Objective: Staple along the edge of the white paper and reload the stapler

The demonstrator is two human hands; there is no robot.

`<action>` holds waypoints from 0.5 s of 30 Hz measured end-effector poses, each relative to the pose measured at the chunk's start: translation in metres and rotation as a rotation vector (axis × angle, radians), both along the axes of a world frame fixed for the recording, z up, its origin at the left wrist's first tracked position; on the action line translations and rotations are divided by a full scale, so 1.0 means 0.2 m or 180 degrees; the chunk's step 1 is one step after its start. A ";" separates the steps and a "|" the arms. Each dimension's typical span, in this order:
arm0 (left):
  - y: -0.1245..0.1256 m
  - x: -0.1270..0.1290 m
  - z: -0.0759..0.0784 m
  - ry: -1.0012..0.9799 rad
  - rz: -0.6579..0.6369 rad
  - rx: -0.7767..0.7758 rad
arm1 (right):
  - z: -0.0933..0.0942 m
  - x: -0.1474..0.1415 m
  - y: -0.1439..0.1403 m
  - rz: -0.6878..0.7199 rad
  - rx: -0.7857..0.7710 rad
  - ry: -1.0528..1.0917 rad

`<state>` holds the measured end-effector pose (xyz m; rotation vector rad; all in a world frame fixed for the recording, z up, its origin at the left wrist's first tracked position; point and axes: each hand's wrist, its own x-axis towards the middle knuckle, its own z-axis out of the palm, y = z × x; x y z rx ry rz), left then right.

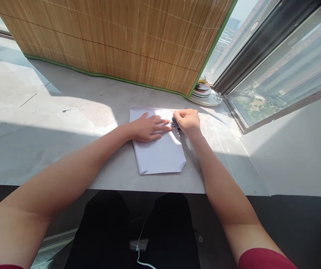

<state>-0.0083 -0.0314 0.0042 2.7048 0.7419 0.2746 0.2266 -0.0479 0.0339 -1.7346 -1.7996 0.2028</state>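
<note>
White paper sheets lie on the pale stone-look ledge in front of me, with the bottom corners creased or folded. My left hand rests flat on the upper part of the paper, fingers spread towards the right edge. At that edge sits a small dark metallic tool, touching the paper; its exact kind is hidden by my fingers and the glare. My right hand is closed over it from the right, thumb and fingers pressed on its top.
A bamboo blind with green edging hangs over the back of the ledge. Stacked plates stand in the far right corner, by the window frame. A white cable hangs between my legs below.
</note>
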 end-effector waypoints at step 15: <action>0.01 0.00 0.00 0.0033 -0.0057 0.0126 | -0.13 -0.01 0.08 0.0213 0.0069 -0.0952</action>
